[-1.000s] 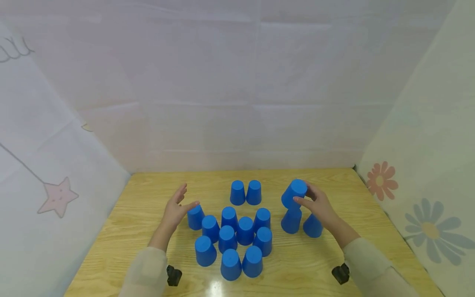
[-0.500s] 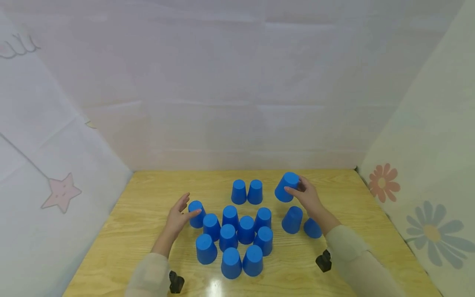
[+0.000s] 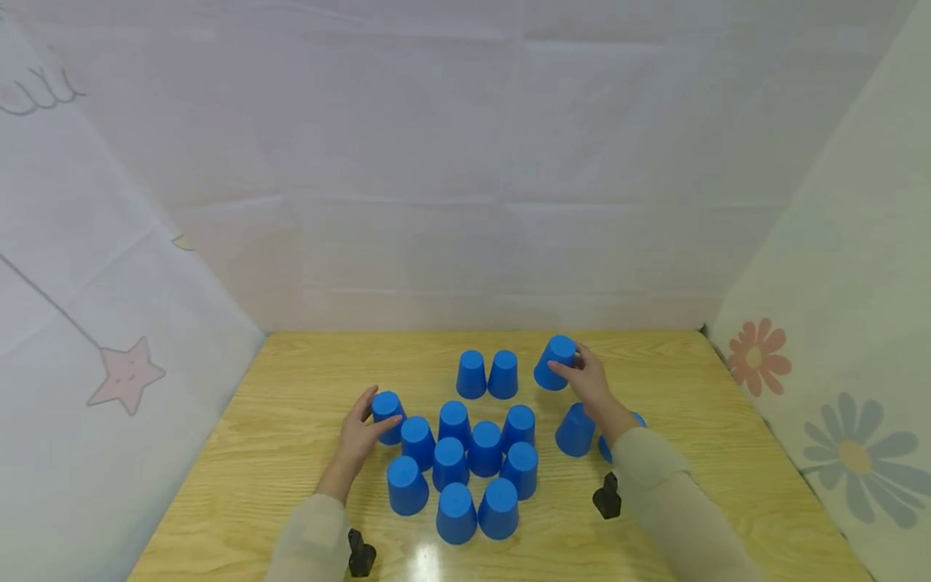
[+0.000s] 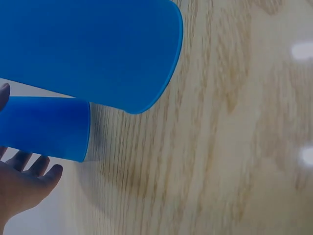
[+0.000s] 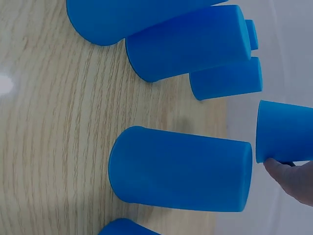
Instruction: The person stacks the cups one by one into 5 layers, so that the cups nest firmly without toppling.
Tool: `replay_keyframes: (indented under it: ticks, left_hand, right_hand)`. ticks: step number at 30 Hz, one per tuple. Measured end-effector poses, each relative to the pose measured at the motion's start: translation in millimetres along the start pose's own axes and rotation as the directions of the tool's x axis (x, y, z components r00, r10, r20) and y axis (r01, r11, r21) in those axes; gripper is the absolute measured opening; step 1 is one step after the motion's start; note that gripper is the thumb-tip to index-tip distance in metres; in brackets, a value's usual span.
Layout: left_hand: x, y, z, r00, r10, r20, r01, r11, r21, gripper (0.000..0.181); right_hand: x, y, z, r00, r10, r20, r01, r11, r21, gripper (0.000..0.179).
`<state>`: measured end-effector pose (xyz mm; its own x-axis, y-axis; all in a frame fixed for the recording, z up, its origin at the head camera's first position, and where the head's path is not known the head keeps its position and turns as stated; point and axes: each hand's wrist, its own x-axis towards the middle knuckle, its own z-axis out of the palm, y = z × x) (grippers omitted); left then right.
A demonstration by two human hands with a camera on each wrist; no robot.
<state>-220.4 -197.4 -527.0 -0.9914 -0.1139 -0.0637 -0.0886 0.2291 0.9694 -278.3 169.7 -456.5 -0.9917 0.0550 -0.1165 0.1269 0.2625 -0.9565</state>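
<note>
My right hand (image 3: pixel 592 381) grips a blue upside-down cup (image 3: pixel 554 364) at the back right, thumb in front and fingers behind. In the right wrist view this held cup (image 5: pixel 287 129) hangs above table level, tilted slightly. My left hand (image 3: pixel 358 440) is spread around another upside-down blue cup (image 3: pixel 387 404) at the left of the group. The left wrist view has its thumb at one side of that cup (image 4: pixel 41 129) and a gap between the cup and the other fingers. Two more cups stand below the right hand, one (image 3: pixel 575 431) partly behind the forearm's other neighbour (image 3: pixel 640 419).
Several blue cups (image 3: pixel 456 517) stand upside down in a close cluster mid-table. A pair of cups (image 3: pixel 471 376) stands side by side behind it. The wooden table (image 3: pixel 240 469) meets cloth walls (image 3: pixel 465 202) at the back and both sides.
My right hand has lifted the cup off the top of another cup and carried it left and back. My left hand has moved slightly right, around the leftmost cup.
</note>
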Motion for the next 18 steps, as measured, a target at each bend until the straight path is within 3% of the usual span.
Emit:
replay_keyframes:
  ticks: [11, 18]
  left_hand:
    - [1.3, -3.8, 7.4, 0.999, -0.002, -0.046, 0.000, 0.999, -0.047, 0.064]
    - [1.5, -7.7, 8.9, 0.998, 0.002, -0.062, -0.006, 0.998, -0.065, 0.058]
  right_hand:
    - [14.1, 7, 14, 0.998, 0.055, -0.025, -0.054, 0.997, 0.049, 0.066]
    - [20.7, 7, 23, 0.988, 0.132, -0.074, -0.128, 0.990, 0.055, 0.064]
